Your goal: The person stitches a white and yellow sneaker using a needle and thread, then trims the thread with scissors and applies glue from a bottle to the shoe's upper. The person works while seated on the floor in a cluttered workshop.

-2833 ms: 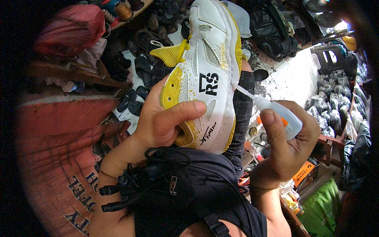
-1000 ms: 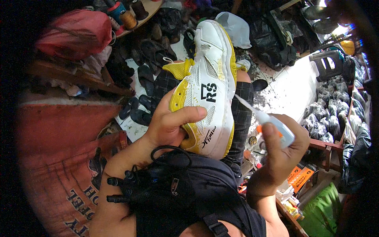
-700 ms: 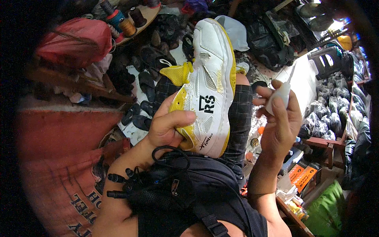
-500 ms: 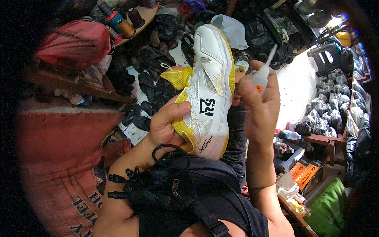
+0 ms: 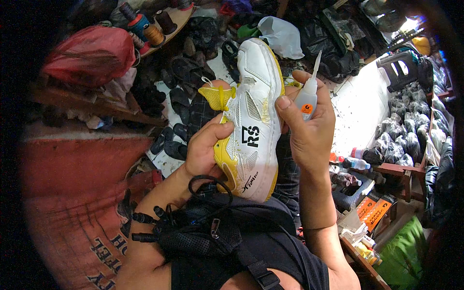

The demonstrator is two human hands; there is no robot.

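Note:
A white and yellow sports shoe lies on its side across my lap, its toe pointing away and its yellow sole edge facing right. My left hand grips it by the collar, with the thumb on the upper and the other fingers hidden inside or behind. On the other side, my right hand holds a small translucent glue bottle with a long thin nozzle pointing up. The right thumb tip is up against the sole edge. The yellow mesh tongue sticks out to the left of the shoe.
Thread spools stand on a round board at the upper left, beside a red plastic bag. Dark sandals lie on the floor. At right are several black-bagged bundles, bottles and orange boxes.
The shoe has come slightly nearer to me. My right hand has moved left and down with the glue bottle, its thumb now against the sole edge, and the nozzle stands more upright.

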